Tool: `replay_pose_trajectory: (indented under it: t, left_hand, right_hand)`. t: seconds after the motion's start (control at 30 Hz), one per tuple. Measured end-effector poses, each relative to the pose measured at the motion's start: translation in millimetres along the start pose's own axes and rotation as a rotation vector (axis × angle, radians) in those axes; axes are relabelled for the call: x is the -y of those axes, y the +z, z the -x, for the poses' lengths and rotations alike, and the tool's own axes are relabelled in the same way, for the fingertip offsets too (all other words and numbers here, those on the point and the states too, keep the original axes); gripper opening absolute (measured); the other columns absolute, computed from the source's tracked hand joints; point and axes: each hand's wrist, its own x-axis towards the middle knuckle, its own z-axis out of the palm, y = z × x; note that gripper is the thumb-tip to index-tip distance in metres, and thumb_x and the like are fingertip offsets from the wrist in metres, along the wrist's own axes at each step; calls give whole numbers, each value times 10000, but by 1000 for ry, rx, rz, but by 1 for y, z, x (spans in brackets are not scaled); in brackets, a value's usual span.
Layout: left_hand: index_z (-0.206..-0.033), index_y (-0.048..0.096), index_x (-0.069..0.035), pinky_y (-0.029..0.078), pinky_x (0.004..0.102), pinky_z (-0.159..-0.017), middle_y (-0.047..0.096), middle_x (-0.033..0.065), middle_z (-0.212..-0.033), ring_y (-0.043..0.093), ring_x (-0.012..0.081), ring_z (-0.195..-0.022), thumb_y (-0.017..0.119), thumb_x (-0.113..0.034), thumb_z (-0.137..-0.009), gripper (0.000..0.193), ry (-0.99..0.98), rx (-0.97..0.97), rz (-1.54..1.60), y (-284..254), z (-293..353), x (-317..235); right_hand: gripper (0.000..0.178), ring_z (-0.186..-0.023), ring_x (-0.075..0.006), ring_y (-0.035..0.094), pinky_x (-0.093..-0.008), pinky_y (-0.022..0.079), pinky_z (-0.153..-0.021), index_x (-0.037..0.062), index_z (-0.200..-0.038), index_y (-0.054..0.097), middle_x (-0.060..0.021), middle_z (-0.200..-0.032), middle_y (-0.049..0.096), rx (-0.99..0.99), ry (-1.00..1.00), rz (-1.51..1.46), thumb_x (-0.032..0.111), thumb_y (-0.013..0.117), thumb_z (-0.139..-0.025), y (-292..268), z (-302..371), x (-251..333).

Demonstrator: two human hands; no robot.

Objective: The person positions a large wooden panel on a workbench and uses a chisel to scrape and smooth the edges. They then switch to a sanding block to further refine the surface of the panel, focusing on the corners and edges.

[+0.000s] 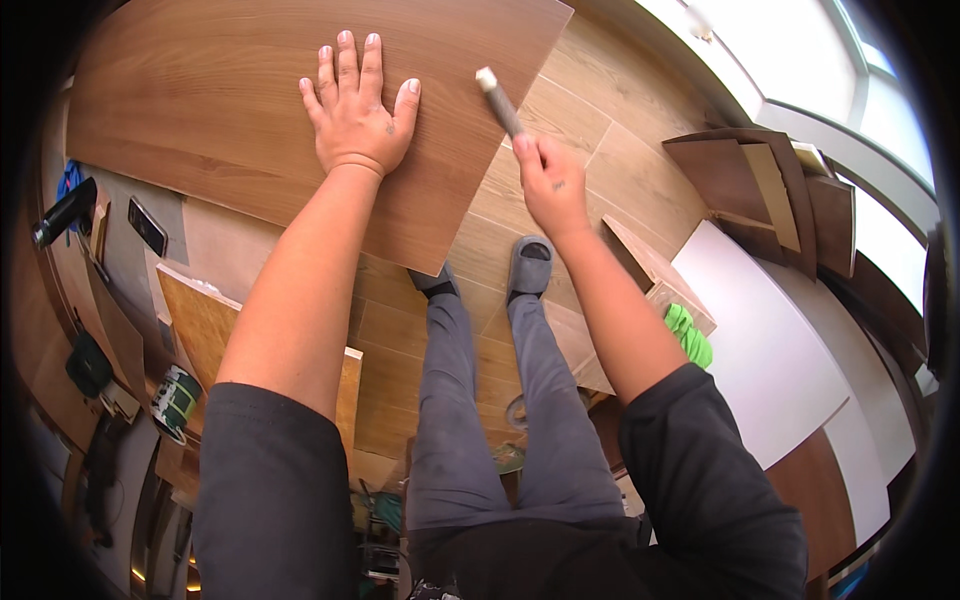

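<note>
My left hand lies flat with fingers spread on a large brown wood-grain panel, at the upper left. Held in my right hand, to the right of the panel, is a short grey stick with a pale tip. The fingers are wrapped round its lower end, and the tip points up and left, over the panel's right edge in the picture. Whether the tip touches the panel I cannot tell. Its exact kind does not show.
Brown board pieces lean by the window at right, with large white sheets below. A bright green cloth lies near my right forearm. At left are a phone, a can and a wooden board. My slippered feet stand on plank-look floor.
</note>
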Motion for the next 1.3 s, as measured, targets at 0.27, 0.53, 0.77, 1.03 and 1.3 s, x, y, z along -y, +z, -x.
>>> replay_pose_trajectory:
  t: [0.27, 0.53, 0.77, 1.03, 1.3]
  left_hand:
    - [-1576, 300, -219, 94, 533, -1231, 232, 75, -1656, 156, 285, -1535, 434, -560, -973, 705, 3, -2, 2, 3, 0, -3]
    - [-1578, 298, -213, 93, 538, -1228, 229, 76, -1658, 162, 291, -1532, 412, -570, -976, 709, 1, 2, 4, 2, 1, 2]
    - [-1577, 299, -212, 98, 537, -1227, 220, 81, -1660, 164, 296, -1531, 409, -576, -977, 711, 17, -22, 3, 4, -1, 0]
    - [-1582, 287, -211, 91, 530, -1229, 219, 75, -1662, 164, 288, -1532, 396, -584, -980, 717, 6, -10, -28, 3, 1, 2]
    - [-1578, 299, -208, 93, 531, -1226, 224, 78, -1660, 172, 293, -1530, 401, -572, -982, 706, 11, -13, -6, 4, 2, 2]
  right_hand:
    - [410, -595, -49, 390, -256, 340, -531, 54, -722, 535, 46, -622, 447, -31, 86, -71, 326, 599, -1023, 2, 5, 5]
    - [428, -609, -111, 430, -316, 392, -571, 7, -799, 604, -20, -610, 467, 29, 121, -76, 381, 586, -1005, 3, 52, -14]
    - [431, -637, -101, 437, -298, 390, -587, 20, -782, 601, -3, -629, 469, -67, 101, -221, 391, 590, -1001, 8, -26, 11]
    - [445, -647, -90, 430, -296, 377, -582, 25, -776, 599, 14, -642, 463, -2, 154, -69, 414, 600, -994, -2, 24, -6]
    - [438, -616, -96, 427, -304, 375, -569, 35, -783, 628, 0, -603, 458, 0, 116, -139, 429, 620, -976, 0, 0, -22]
